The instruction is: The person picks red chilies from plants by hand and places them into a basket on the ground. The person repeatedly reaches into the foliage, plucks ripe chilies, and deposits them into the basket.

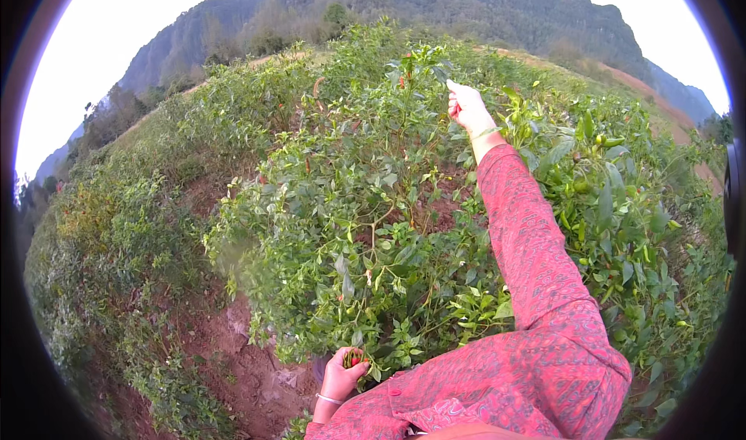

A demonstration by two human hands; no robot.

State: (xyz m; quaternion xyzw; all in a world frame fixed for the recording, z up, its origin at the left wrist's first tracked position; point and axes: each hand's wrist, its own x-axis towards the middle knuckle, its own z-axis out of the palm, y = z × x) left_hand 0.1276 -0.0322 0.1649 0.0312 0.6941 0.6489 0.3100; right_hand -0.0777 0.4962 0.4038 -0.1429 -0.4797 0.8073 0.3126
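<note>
My left hand, low in the view with a pale bracelet at its wrist, is closed around several red chili peppers whose green stems stick up. My right arm stretches far forward in a patterned red sleeve. At its end, my right hand has its fingers drawn together beside a leaf at the top of a tall chili plant. Whether the fingertips pinch that leaf, I cannot tell. Red chili peppers hang on this plant, just left of the hand.
Dense chili plants fill the ground before me. Green peppers hang on a plant to the right. Bare reddish soil shows at the lower left, with more plants beyond it. A dark, partly hidden object sits behind my left hand. Wooded hills rise far off.
</note>
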